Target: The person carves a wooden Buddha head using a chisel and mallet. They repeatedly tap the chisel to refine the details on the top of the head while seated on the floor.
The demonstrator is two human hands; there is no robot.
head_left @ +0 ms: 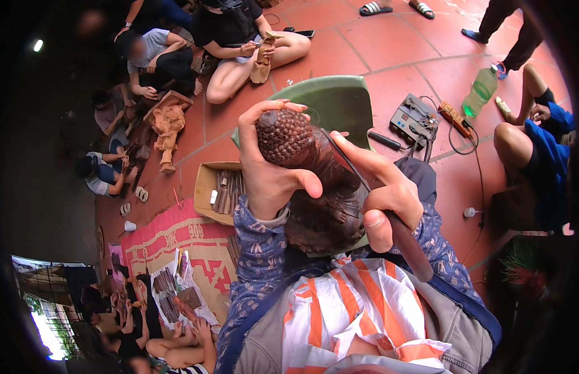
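Observation:
A dark brown carved wooden statue (330,209) with a head of knobbly curls stands in front of me, tilted, over a green plastic basin (345,103). My left hand (264,177) is wrapped round the statue's head, thumb toward me. In my right hand (392,193) is a carving chisel (409,249); its thick wooden handle points down toward my lap. The chisel's thin metal shaft runs up along my forefinger to the statue's neck and shoulder. Its very tip is hard to make out. An orange-and-white striped cloth (364,311) covers my lap.
Left of the basin sits a box (202,202) of carving tools. More tools (166,293) lie by a red patterned mat (158,234). An electric control box (414,118), power strip (456,118) and green bottle (480,92) are at right. Several people sit around; one holds a wooden figure (262,65).

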